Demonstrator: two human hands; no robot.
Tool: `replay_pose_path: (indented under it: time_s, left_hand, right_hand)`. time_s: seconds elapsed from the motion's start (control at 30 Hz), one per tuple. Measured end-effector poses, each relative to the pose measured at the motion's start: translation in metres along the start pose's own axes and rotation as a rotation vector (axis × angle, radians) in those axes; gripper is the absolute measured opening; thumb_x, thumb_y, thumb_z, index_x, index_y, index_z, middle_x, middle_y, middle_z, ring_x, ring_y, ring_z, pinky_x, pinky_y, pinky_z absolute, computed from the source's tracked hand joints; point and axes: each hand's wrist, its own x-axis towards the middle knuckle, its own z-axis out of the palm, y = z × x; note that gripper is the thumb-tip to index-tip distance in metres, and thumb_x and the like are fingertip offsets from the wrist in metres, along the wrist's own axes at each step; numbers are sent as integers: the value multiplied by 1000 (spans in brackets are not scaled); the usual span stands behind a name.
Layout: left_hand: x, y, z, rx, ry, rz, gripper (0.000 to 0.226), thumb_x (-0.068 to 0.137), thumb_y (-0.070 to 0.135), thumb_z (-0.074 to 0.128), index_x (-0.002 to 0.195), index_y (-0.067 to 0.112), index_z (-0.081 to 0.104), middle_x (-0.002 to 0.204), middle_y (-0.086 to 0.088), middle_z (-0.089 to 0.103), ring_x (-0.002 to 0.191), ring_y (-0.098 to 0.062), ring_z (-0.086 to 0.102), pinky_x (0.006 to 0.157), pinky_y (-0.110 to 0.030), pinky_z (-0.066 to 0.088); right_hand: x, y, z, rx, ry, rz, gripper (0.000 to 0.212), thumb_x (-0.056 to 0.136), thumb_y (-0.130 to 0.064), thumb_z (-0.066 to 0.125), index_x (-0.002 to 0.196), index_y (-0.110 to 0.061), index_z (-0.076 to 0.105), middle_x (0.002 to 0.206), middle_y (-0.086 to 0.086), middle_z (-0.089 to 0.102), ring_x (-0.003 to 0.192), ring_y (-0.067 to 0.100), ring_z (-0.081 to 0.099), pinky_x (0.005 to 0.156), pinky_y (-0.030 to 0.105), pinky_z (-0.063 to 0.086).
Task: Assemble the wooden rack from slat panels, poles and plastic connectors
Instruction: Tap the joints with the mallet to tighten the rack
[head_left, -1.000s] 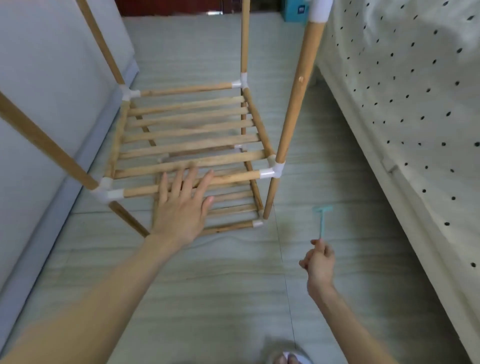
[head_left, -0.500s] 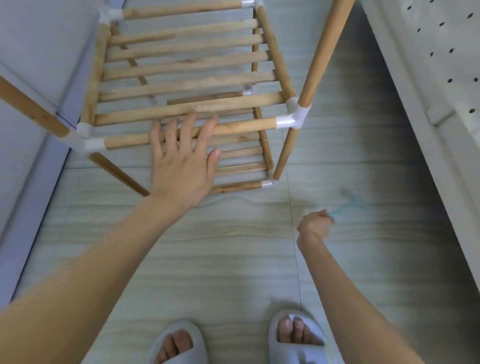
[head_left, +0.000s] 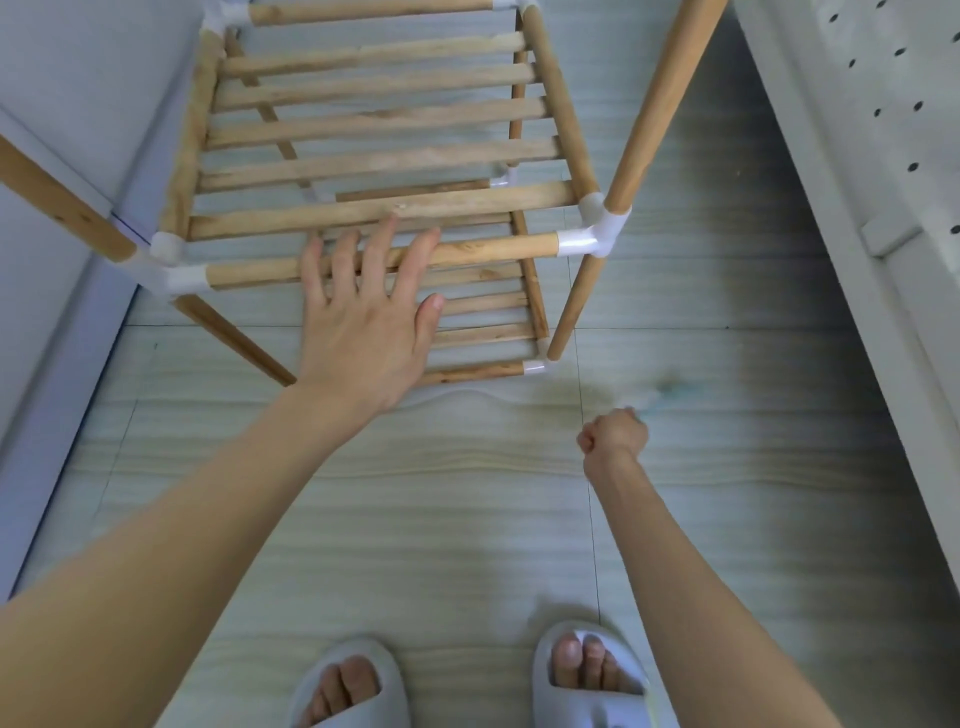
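Note:
The wooden rack stands on the floor; its upper slat panel is joined to upright poles by white plastic connectors. A lower slat panel shows beneath it. My left hand is spread flat, fingers straight, lying over the front rail of the upper panel. My right hand is a fist to the right of the rack, above the floor, gripping a small teal tool that is only a faint motion blur.
A grey wall runs close along the rack's left side. A white bed frame with dotted fabric lines the right. My feet in grey slippers stand on the pale floor just in front of the rack.
The view has tilted down and closer to the rack. My right hand swung the teal tool downward and now sits lower as a fist. My left hand stays on the front rail.

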Motion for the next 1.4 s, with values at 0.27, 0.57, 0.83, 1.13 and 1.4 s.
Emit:
replay_pose_path:
  time_s: [0.27,0.57,0.83,1.13,1.4]
  left_hand:
    - [-1,-4,0,29,10,42,51,96,40,27,144,21,24,145,-16,34,122,-41,39,103,-55,20]
    - [15,59,-30,-12,-231,-78,59,100,44,18,149,25,-9,158,-5,-1,130,-31,25,110,-45,14]
    - [-15,50,-58,-345,-197,333,54,101,21,32,150,9,11,158,-6,10,145,-17,5,118,-29,2]
    - [-83,-19,-82,-423,-52,-181,25,84,19,42,93,16,66,101,-7,66,94,-33,61,72,-37,46]
    - [-45,-41,-65,-226,-292,144,56,96,40,29,143,11,30,152,-6,29,144,-16,15,117,-38,2]
  right_hand:
    - [-30,22,6,200,-454,110,32,104,-26,23,85,-11,43,48,-6,25,35,8,21,32,19,18]
    - [-64,-13,-15,269,-389,-43,30,104,-23,23,109,-4,45,75,10,55,64,20,51,61,28,45]
    - [-94,-14,-31,167,-364,-90,27,104,-22,25,115,-6,44,70,8,50,59,18,46,60,28,44]
    - [-124,11,-34,89,-405,-67,22,102,-14,26,116,-8,41,52,-4,22,39,11,21,45,26,27]
    - [-104,23,-43,29,-342,-48,24,102,-17,27,115,-9,45,57,-1,24,47,14,21,45,25,27]
